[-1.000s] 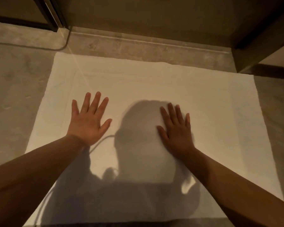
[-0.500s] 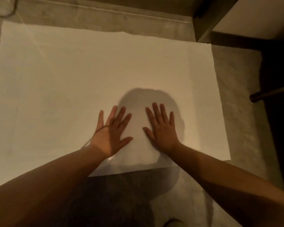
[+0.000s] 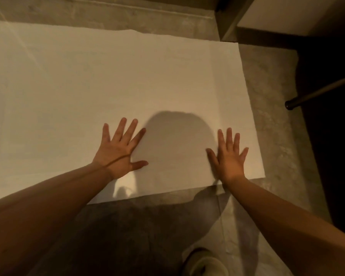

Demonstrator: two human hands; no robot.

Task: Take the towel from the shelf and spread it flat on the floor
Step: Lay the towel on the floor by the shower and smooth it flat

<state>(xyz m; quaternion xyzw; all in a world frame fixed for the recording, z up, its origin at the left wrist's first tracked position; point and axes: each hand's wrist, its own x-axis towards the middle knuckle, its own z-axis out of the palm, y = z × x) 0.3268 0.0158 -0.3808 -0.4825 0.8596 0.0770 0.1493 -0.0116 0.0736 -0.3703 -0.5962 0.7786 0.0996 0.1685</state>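
Observation:
A large white towel point(image 3: 108, 80) lies spread flat on the grey concrete floor point(image 3: 271, 136), filling the left and middle of the head view. Its left part runs out of frame. My left hand point(image 3: 121, 149) rests palm down on the towel near its front edge, fingers spread, a thin band at the wrist. My right hand point(image 3: 230, 156) lies palm down close to the towel's front right corner, fingers apart. Neither hand grips the cloth. A head-shaped shadow falls between the two hands.
A dark furniture leg or frame post point(image 3: 233, 18) stands at the towel's far right corner. A thin dark rod point(image 3: 319, 92) juts in from the right over a dark area. A light slipper point(image 3: 205, 263) shows at the bottom edge. A floor seam runs along the back.
Both hands have slid apart across the towel: the right hand moved toward the front right corner, the left stayed near the front edge. The view shifted a little right.

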